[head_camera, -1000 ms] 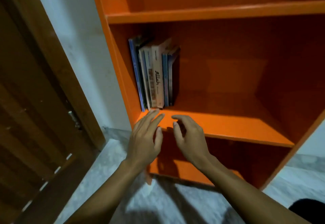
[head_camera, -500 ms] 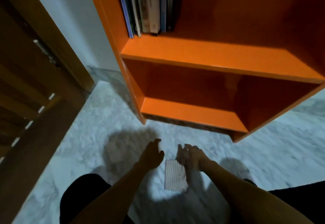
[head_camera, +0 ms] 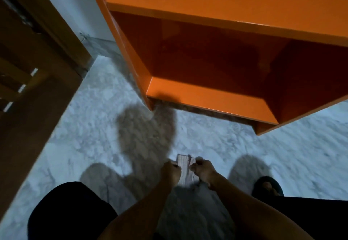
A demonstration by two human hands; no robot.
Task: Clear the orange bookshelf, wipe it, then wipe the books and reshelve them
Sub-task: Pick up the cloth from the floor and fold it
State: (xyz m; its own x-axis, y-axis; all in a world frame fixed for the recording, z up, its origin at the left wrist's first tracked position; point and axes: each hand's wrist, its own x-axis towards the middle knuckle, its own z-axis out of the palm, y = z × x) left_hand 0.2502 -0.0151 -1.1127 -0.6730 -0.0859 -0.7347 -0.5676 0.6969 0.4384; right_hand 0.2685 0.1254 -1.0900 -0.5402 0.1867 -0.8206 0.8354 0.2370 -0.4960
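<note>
Both hands are low over the marble floor (head_camera: 79, 141), gripping a pale striped cloth (head_camera: 185, 172) between them. The left hand (head_camera: 170, 172) has its fingers curled on the cloth's left edge; the right hand (head_camera: 204, 170) pinches the right edge, fingers bent. The cloth hangs near the person, in front of the orange bookshelf (head_camera: 216, 98), which stands far and right. A brown wooden door (head_camera: 28, 70) is at left. A sandalled foot (head_camera: 268, 186) shows at right
</note>
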